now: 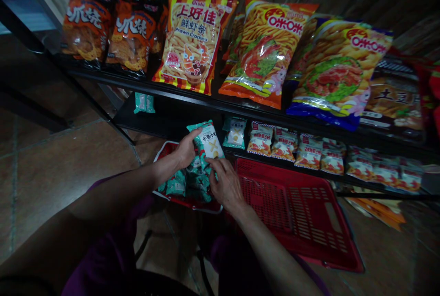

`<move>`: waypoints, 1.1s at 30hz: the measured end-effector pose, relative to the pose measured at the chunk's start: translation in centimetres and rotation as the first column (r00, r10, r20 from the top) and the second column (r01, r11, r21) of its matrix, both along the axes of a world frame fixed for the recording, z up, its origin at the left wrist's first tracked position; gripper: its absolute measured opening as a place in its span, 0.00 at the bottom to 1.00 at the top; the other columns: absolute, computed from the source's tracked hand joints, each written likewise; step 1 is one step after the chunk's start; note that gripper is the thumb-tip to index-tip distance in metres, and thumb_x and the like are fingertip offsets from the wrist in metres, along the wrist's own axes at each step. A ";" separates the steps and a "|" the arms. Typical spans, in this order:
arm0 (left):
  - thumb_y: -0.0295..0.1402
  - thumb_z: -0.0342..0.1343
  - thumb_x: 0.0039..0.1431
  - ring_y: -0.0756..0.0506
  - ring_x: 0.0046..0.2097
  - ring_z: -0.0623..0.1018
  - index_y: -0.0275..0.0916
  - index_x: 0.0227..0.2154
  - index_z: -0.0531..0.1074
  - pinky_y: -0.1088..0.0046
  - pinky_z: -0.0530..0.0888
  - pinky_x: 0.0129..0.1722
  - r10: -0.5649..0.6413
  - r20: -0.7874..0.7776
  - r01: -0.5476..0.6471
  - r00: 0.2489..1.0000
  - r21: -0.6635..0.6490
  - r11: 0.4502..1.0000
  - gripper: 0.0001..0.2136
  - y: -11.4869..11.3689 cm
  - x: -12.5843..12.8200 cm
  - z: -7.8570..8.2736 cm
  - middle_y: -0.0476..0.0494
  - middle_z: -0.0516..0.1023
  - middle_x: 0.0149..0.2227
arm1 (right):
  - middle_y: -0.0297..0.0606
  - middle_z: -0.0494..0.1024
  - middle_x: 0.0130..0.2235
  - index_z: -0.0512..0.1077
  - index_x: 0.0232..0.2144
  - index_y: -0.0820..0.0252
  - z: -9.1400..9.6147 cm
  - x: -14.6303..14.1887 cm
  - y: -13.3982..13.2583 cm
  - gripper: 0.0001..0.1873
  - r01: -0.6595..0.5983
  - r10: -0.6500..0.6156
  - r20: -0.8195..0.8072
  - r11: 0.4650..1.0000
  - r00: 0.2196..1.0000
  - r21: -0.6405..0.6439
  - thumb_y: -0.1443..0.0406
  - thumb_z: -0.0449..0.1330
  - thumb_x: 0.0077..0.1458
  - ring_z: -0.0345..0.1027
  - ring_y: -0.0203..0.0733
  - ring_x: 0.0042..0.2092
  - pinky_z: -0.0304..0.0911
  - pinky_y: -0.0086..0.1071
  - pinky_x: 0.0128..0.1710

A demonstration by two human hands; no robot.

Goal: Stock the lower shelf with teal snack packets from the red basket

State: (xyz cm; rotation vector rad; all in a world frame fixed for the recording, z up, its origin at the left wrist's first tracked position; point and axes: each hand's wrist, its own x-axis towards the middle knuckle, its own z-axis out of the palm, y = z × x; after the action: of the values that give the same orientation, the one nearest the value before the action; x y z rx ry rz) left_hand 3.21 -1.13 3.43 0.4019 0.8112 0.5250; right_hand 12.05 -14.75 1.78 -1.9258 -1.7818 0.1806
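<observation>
A small teal-and-white snack bag (208, 142) is held up between both my hands, just above a red basket. My left hand (187, 150) grips the bag's left side, thumb across its front. At its lower right edge, my right hand (225, 181) has its fingers closed on the bag. Several more teal snack bags (176, 185) lie in the red basket (215, 206) below. On the lower shelf (151, 124), one teal bag (145, 103) lies at the left, and others (236, 133) stand right of my hands.
A second red basket (323, 248) sits on the floor at the right. Orange-and-white snack bags (260, 139) line the lower shelf. Above, the upper shelf's edge (192, 99) carries large bags, including prawn crackers (194, 41) and orange-black bags (130, 39). A black shelf post (82, 94) stands left.
</observation>
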 end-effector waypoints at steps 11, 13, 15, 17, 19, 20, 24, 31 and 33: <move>0.37 0.51 0.54 0.40 0.36 0.78 0.33 0.41 0.73 0.61 0.74 0.41 -0.025 0.024 0.026 0.999 -0.031 0.999 0.16 0.1 -0.2 0.6 0.38 0.80 0.34 | 0.41 0.72 0.46 0.69 0.44 0.57 -0.6 2.7 0.9 0.20 0.456 -0.372 -0.676 0.888 0.636 -0.060 0.57 0.60 0.48 0.67 0.45 0.47 0.64 0.43 0.49; 0.36 0.52 0.54 0.39 0.37 0.78 0.33 0.42 0.73 0.60 0.74 0.42 -0.002 0.035 0.003 0.999 -0.033 0.999 0.16 0.1 -0.1 0.4 0.38 0.80 0.34 | 0.39 0.74 0.44 0.70 0.42 0.55 -0.8 2.7 1.0 0.22 0.425 -0.399 -0.841 0.875 0.365 -0.230 0.55 0.64 0.44 0.69 0.44 0.45 0.66 0.42 0.46; 0.36 0.52 0.53 0.39 0.38 0.78 0.34 0.41 0.73 0.60 0.74 0.43 0.027 0.036 -0.026 0.999 -0.031 0.999 0.15 0.2 0.0 0.2 0.39 0.80 0.34 | 0.36 0.76 0.39 0.71 0.38 0.56 -0.6 2.3 1.2 0.22 0.352 -0.398 -0.912 0.872 0.102 -0.341 0.55 0.67 0.40 0.71 0.41 0.40 0.69 0.39 0.42; 0.36 0.51 0.54 0.40 0.38 0.78 0.34 0.40 0.73 0.60 0.73 0.44 0.040 0.039 -0.039 0.998 -0.034 0.999 0.15 0.3 0.1 -0.1 0.40 0.80 0.33 | 0.33 0.76 0.35 0.72 0.34 0.57 -0.1 1.9 1.4 0.21 0.307 -0.385 -0.922 0.873 -0.047 -0.380 0.57 0.70 0.35 0.72 0.36 0.35 0.70 0.34 0.39; 0.37 0.50 0.55 0.40 0.39 0.78 0.33 0.40 0.73 0.60 0.73 0.45 0.037 0.057 -0.035 0.998 -0.039 0.999 0.15 0.4 0.1 -0.3 0.40 0.80 0.33 | 0.30 0.76 0.32 0.73 0.31 0.58 0.2 1.7 1.5 0.21 0.305 -0.370 -0.923 0.872 -0.104 -0.383 0.59 0.73 0.31 0.71 0.33 0.33 0.70 0.30 0.37; 0.37 0.50 0.55 0.40 0.39 0.78 0.33 0.40 0.73 0.60 0.73 0.45 0.036 0.068 -0.033 0.997 -0.041 0.999 0.15 0.5 0.0 -0.3 0.40 0.80 0.33 | 0.30 0.76 0.32 0.73 0.30 0.58 0.3 1.7 1.6 0.21 0.309 -0.364 -0.923 0.870 -0.122 -0.384 0.60 0.73 0.30 0.71 0.33 0.33 0.70 0.29 0.37; 0.37 0.49 0.55 0.39 0.40 0.78 0.33 0.41 0.73 0.58 0.72 0.46 0.044 0.088 -0.039 0.995 -0.059 0.997 0.16 0.5 0.0 -0.2 0.39 0.80 0.35 | 0.30 0.78 0.29 0.73 0.28 0.59 0.1 1.8 1.6 0.22 0.304 -0.368 -0.907 0.857 -0.204 -0.416 0.63 0.75 0.26 0.72 0.32 0.33 0.70 0.27 0.38; 0.38 0.50 0.54 0.38 0.40 0.78 0.33 0.44 0.71 0.56 0.71 0.47 0.057 0.101 -0.049 0.993 -0.083 0.995 0.18 0.4 0.1 -0.4 0.38 0.80 0.36 | 0.32 0.79 0.29 0.73 0.25 0.59 0.0 1.5 1.6 0.18 0.275 -0.382 -0.869 0.840 -0.314 -0.468 0.66 0.75 0.28 0.73 0.32 0.31 0.71 0.25 0.33; 0.38 0.50 0.54 0.38 0.40 0.78 0.33 0.44 0.71 0.55 0.71 0.47 0.061 0.106 -0.051 0.993 -0.092 0.994 0.18 0.3 0.2 -0.4 0.38 0.80 0.37 | 0.31 0.79 0.28 0.73 0.23 0.59 0.1 1.4 1.6 0.18 0.290 -0.374 -0.863 0.831 -0.339 -0.474 0.67 0.75 0.27 0.73 0.31 0.30 0.69 0.21 0.29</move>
State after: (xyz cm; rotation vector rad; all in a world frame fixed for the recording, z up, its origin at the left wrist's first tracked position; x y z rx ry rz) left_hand 3.37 -0.81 3.05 0.2668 0.7395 0.5561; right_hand 13.46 -13.12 1.91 -1.2567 0.0544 1.1944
